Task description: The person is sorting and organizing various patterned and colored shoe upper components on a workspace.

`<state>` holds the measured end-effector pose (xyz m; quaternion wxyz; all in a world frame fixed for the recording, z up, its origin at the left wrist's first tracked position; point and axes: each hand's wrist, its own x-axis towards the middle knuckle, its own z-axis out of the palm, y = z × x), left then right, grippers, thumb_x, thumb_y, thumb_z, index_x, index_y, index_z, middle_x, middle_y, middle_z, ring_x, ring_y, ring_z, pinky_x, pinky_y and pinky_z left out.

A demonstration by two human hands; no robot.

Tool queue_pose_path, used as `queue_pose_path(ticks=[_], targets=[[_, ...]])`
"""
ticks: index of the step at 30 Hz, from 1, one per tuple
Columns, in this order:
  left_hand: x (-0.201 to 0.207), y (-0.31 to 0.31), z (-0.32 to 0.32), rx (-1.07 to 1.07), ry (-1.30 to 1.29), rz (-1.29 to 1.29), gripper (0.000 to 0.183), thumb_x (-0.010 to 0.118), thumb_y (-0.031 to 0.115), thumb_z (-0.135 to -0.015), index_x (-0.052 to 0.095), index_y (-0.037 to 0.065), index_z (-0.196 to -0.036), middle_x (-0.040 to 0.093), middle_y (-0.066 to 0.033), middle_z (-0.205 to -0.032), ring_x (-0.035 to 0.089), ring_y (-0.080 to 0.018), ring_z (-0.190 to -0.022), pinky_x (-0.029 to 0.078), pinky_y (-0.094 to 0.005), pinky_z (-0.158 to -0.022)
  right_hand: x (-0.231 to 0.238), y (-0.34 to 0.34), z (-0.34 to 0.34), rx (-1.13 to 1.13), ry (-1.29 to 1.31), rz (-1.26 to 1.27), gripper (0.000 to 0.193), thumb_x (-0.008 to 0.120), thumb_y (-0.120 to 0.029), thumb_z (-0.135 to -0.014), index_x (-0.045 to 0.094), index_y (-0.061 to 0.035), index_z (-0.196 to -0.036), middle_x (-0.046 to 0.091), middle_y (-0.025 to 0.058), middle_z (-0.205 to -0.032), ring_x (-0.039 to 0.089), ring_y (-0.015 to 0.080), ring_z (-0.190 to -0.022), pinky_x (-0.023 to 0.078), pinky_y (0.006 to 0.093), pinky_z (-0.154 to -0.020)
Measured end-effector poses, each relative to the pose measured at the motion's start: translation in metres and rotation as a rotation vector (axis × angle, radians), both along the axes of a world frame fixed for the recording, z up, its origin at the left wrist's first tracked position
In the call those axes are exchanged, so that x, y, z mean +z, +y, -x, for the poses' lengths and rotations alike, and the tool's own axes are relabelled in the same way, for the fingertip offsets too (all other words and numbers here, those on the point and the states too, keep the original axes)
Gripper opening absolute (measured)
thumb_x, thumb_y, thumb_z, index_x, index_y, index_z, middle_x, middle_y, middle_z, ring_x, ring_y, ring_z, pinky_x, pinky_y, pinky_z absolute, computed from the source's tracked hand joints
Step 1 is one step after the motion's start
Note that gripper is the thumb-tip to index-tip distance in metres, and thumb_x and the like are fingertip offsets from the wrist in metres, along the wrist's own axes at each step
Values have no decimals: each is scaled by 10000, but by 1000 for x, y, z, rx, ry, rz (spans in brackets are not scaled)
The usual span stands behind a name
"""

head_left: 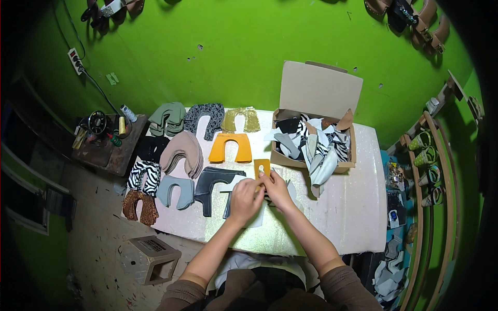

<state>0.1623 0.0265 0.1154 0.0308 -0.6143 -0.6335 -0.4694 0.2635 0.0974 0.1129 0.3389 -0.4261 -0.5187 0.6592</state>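
Over the near middle of the table, my left hand (245,201) and my right hand (276,192) come together on a mustard-yellow piece of shoe-upper material (262,165). Its far end sticks out beyond my fingers, and the rest is hidden beneath them. My right thumb lies on top of it; the bent fingers of my left hand pinch its near part. Under and beside my hands are a white sheet (254,220) and partly covered dark pieces. Just to the left lies a stack of black curved pieces (207,192). Farther off sits an orange U-shaped stack (230,145).
More U-shaped stacks, grey (176,192), pink-beige (181,153) and zebra-striped (144,178), cover the table's left side. An open cardboard box (314,163) overflows with scraps at the back right. A sewing machine (97,123) stands left; a wooden rack (423,207) holds sandals right.
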Motion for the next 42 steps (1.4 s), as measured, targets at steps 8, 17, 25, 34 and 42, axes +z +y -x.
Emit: queue_pose_path(ticks=[8, 17, 25, 34, 42], targets=[[-13, -3, 31, 42, -107, 135, 523, 643, 154, -747, 435, 19, -1207, 448, -183, -1198, 393, -342, -1146, 316, -411, -969, -9, 22, -22, 229, -195, -294, 228, 473, -104, -896, 587, 7, -1059, 579, 83, -972, 556, 175, -878, 419, 271, -805], [-53, 14, 104, -213, -809, 471, 339, 644, 163, -803, 542, 26, -1096, 579, -89, -1034, 546, -171, -939, 417, -281, -831, -9, 40, 14, 272, 26, 176, 279, 448, -81, -859, 548, -3, -1107, 575, 57, -904, 545, 112, -782, 433, 234, -679], [-62, 63, 171, 43, -776, 566, 258, 598, 193, -844, 581, -19, -988, 642, -100, -864, 602, -150, -759, 471, -279, -676, -66, 82, 86, 56, -170, -89, 322, 527, -17, -808, 507, 15, -1127, 619, 122, -947, 605, 199, -846, 473, 286, -734], [-60, 129, 217, 34, -304, 682, 281, 631, 169, -775, 597, -17, -983, 636, -184, -839, 623, -303, -777, 477, -358, -702, -83, 129, 130, -157, -477, -256, 301, 394, -18, -824, 568, 34, -1064, 616, 228, -1001, 590, 332, -955, 439, 344, -848], [-83, 145, 223, 79, 59, 610, 498, 685, 239, -725, 528, -40, -1106, 574, -213, -995, 575, -362, -910, 474, -403, -769, -83, 130, 142, -169, -814, -443, 319, 466, -52, -770, 575, 8, -1063, 564, 213, -1025, 536, 362, -970, 444, 409, -847]])
